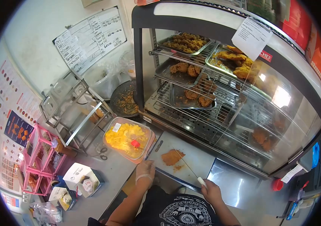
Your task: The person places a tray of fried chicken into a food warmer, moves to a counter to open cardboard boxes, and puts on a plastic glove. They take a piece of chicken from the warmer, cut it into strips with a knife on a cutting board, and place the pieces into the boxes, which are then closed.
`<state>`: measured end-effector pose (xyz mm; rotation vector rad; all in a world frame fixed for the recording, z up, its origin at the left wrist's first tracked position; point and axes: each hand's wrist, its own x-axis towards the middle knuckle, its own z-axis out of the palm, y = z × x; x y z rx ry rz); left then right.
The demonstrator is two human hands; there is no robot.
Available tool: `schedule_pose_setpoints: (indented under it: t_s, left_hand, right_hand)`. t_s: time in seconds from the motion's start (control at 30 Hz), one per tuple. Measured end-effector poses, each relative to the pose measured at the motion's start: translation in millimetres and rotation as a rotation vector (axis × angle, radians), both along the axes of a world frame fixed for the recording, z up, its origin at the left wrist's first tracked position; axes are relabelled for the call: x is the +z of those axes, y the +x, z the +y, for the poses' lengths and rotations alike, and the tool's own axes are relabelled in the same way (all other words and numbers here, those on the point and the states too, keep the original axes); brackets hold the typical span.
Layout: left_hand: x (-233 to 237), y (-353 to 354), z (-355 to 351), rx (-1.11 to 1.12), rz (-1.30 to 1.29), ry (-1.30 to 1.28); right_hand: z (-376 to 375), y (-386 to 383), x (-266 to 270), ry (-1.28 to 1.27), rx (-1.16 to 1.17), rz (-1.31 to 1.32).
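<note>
My right hand (212, 191) is closed around the white handle of a knife (202, 182). Its long thin blade slants up and left to a flat piece of fried chicken (171, 158). The chicken lies on a white cutting board (198, 162) with crumbs beside it. My left hand (145, 172), in a clear glove, is left of the board's near edge, apart from the chicken. Its fingers look loosely extended, holding nothing visible. Just beyond it stands a clear tub (129, 138) of yellow food with a red object on top. Dark-handled tongs or a similar utensil (159, 145) lie on the board's left side.
A glass warming cabinet (205, 132) with trays of fried chicken (190, 71) rises behind the board. A dark pan of crumbs (124, 101), a metal rack (81, 113), scissors (102, 153), food boxes (83, 180) and a pink rack (43, 162) stand leftward. A red cup (277, 184) is at right.
</note>
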<state>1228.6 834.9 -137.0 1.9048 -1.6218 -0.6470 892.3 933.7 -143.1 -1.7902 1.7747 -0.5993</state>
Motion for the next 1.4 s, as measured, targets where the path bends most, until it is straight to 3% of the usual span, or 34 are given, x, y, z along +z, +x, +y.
schedule_pose_setpoints:
  t_s: [0.13,0.33,0.53,0.73,0.83,0.93,1.13,1.4]
  left_hand:
    - [-18,1,-4,0.1,0.087,-0.13]
    - [-16,6,-14,0.009,0.127,-0.179]
    - [-7,4,-33,-0.199,-0.067,-0.166]
    - [-9,2,-58,-0.34,-0.06,-0.147]
    - [2,2,-75,-0.535,-0.1,-0.215]
    - [-17,3,-99,-0.785,-0.165,-0.232]
    - [-43,-9,-130,-1.047,-0.52,-0.182]
    - [-40,-13,-134,-1.092,-0.519,0.008]
  right_hand:
    - [2,0,-3,0.044,0.012,0.036]
    - [3,4,-3,0.028,-0.002,0.02]
    - [2,12,-4,0.07,-0.023,0.05]
    - [0,23,5,0.129,-0.056,0.09]
    - [2,28,0,0.069,-0.058,0.077]
    - [1,33,-1,0.05,-0.037,0.126]
    - [-6,36,10,0.11,0.078,0.27]
    - [-16,18,7,0.152,0.13,0.224]
